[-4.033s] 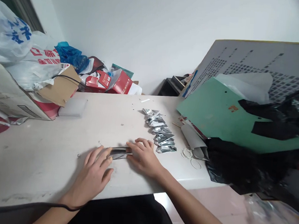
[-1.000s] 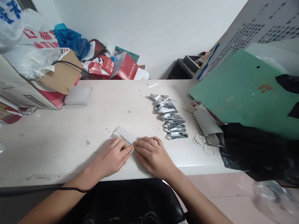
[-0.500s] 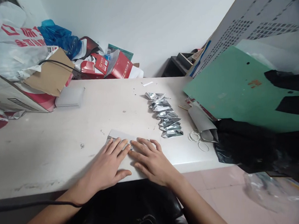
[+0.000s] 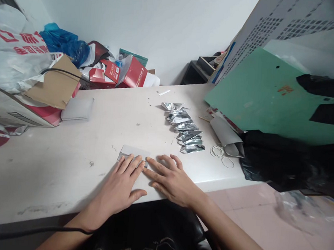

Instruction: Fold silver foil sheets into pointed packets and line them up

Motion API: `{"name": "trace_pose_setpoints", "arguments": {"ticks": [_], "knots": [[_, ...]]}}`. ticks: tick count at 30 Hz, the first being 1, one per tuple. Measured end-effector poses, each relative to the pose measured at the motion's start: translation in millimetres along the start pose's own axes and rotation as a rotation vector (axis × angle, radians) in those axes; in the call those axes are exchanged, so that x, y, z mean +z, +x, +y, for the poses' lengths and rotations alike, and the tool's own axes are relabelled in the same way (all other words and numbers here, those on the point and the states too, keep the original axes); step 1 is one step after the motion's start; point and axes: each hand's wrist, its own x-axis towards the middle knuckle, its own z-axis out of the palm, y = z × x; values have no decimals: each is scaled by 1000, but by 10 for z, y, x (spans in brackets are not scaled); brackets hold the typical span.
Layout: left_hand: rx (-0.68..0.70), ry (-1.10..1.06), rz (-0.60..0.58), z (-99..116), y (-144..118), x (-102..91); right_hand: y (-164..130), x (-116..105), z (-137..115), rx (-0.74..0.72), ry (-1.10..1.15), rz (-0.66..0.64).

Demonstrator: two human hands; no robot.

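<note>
A small flat sheet of light grey paper [image 4: 135, 151] lies on the white table near its front edge, its lower part hidden under fingers. My left hand [image 4: 122, 184] rests flat across the sheet's lower left, fingers stretched out. At the sheet's right side, my right hand [image 4: 167, 178] touches the edge with its front fingertips, its fingers spread. A row of folded silver foil pieces [image 4: 187, 127] runs diagonally over the table, beyond and to the right of my right hand.
White rubber bands [image 4: 217, 151] lie by a rolled grey sheet [image 4: 225, 134] at the right. A green board [image 4: 272, 98] and black plastic [image 4: 268, 155] border the right side. Cardboard [image 4: 54, 83], bags and red boxes [image 4: 133, 71] crowd the left and back. A thin white strip [image 4: 164, 93] lies farther back.
My right hand's outer fingers have lifted and drawn slightly right, uncovering more of the grey sheet. My left hand stays nearly where it was. The foil row has not moved.
</note>
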Motion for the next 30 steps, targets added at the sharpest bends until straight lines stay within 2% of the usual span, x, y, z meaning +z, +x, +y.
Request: {"name": "trace_pose_setpoints", "arguments": {"ticks": [20,30], "knots": [[-14,57,6,19,-17,32,18,-47,-63,-36,-73,-14],[-1,39,21,7,6,11,26,34,17,-83,1,58]]}}
